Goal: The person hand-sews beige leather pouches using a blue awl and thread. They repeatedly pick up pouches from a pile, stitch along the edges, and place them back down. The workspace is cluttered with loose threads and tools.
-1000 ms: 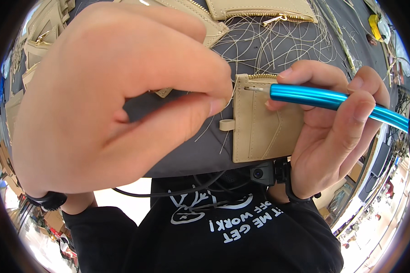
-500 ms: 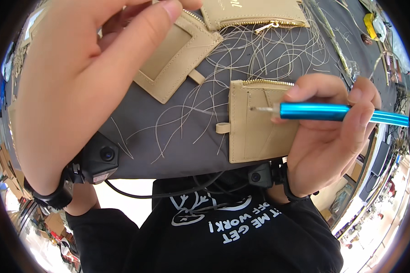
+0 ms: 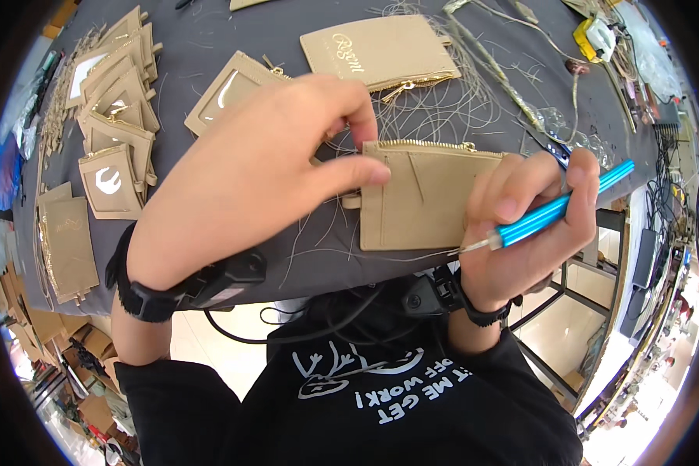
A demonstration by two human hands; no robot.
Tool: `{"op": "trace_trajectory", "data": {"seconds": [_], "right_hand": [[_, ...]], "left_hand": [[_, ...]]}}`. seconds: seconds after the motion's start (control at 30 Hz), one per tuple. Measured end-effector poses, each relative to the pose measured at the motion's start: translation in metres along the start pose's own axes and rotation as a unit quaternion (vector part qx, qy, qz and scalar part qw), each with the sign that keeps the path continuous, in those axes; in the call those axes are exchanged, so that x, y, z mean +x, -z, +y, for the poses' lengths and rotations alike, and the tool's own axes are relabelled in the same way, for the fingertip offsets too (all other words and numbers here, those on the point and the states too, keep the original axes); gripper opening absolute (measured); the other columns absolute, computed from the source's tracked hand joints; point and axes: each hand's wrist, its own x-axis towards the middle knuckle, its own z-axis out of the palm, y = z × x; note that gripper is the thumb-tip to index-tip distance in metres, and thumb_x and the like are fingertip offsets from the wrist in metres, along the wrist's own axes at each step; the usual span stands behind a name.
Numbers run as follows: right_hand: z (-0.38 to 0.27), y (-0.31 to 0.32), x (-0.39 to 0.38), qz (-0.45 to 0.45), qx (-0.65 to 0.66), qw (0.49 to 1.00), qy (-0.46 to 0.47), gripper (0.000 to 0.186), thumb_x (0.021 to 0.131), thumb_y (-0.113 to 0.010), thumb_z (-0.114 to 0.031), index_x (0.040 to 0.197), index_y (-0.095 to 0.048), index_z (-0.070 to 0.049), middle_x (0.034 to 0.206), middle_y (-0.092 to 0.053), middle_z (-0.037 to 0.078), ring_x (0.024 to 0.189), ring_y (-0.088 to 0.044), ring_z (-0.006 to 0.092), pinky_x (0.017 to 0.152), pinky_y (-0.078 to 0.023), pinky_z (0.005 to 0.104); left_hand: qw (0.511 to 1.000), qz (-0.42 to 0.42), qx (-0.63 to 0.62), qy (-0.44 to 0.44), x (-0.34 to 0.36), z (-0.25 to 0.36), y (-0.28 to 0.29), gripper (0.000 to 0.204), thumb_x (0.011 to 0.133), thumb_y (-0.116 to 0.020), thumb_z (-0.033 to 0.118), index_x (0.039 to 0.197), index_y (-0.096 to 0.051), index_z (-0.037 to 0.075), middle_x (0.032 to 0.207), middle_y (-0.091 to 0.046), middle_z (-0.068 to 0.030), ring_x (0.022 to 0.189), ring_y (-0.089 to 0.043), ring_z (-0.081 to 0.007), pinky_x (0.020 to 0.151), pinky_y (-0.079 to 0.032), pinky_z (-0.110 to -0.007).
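1. A tan zip pouch [image 3: 423, 198] is held at the middle of the frame, over the near edge of the grey bench [image 3: 210, 62].
2. Its left edge is pinched by the left hand [image 3: 248, 186], thumb on the front face.
3. A blue-handled tool [image 3: 555, 210] is gripped in the right hand [image 3: 520, 233], its metal tip set at the pouch's lower right corner, where a loose thread trails.
4. Trimming seems under way: cut threads [image 3: 443, 116] are scattered over the bench.
5. A stack of similar pouches [image 3: 113, 116] is seen at upper left; which are finished cannot be told.
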Motion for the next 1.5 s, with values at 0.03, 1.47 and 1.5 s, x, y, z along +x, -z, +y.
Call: {"op": "trace_trajectory", "data": {"seconds": [0.03, 1.47, 1.5], "right_hand": [[-0.003, 0.0, 0.002, 0.026, 0.019, 0.999, -0.01, 0.024, 0.1, -0.032, -0.035, 0.098, -0.035, -0.011, 0.052, -0.049, 0.01, 0.035, -0.035, 0.0162, 0.034, -0.032, 0.0294], [0.011, -0.017, -0.003, -0.108, -0.358, 0.927, 0.001, 0.04, 0.103, -0.033, -0.044, 0.104, -0.031, -0.003, 0.079, -0.061, 0.025, 0.053, -0.058, 0.021, 0.049, -0.053, 0.0286], [0.009, -0.015, 0.0, -0.088, -0.353, 0.931, -0.03, 0.041, 0.103, -0.032, -0.044, 0.103, -0.031, -0.004, 0.079, -0.061, 0.025, 0.052, -0.058, 0.021, 0.049, -0.053, 0.0285]], "left_hand": [[1.0, 0.017, 0.005, -0.02, 0.002, 0.002, 0.004, 0.025, 0.079, -0.075, 0.017, 0.09, -0.056, 0.004, 0.077, -0.046, -0.0006, 0.061, -0.041, -0.0091, 0.055, -0.033, -0.026], [0.991, -0.115, -0.035, -0.062, -0.004, -0.019, 0.017, 0.012, 0.08, -0.055, -0.004, 0.085, -0.064, 0.003, 0.077, -0.052, -0.0038, 0.063, -0.048, -0.0128, 0.054, -0.034, -0.026], [0.989, -0.125, -0.054, -0.051, -0.002, -0.017, 0.016, 0.013, 0.079, -0.054, -0.004, 0.084, -0.064, 0.003, 0.076, -0.052, -0.0039, 0.063, -0.048, -0.0132, 0.054, -0.034, -0.027]]}}
